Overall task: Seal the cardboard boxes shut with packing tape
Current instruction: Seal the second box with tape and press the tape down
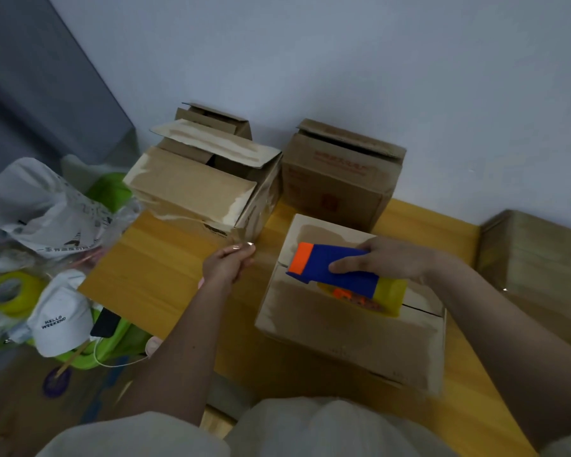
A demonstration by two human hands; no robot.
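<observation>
Right hand [396, 258], center-right of frame: fingers and thumb curled round a tape dispenser [340, 275], blue body, orange front end, yellow roll housing at the rear. Dispenser sits on top of the near box [350, 324], lower center-right, roughly over the centre seam where the flaps meet. Flaps on that box lie flat; seam line visible to the right of the dispenser.

Left hand [228, 262], center of frame: fingertips pressed together, pinching something thin and shiny at the lower corner of the open box [195, 189]. Looks like a clear tape end; too blurred to confirm.

Open box is left of center, upper half of frame; one top flap raised, glossy patches on flaps and sides. Behind it, a smaller box [211, 120] against the wall, flaps loose. To the right, a printed box [340, 179] with red lettering, top flaps not fully flat. Another cardboard box [538, 268] at the right edge, partly cut off.

All of it on a wooden table [152, 275], yellow-orange top.

Left side of frame, off the table: white cap [63, 321] with "HELLO WEEKEND" text, yellow tape roll [10, 291], white plastic bag [43, 206] above them, green item [112, 189] underneath, mostly covered. Details there are blurred.

Pale wall [343, 61] fills the top half.
</observation>
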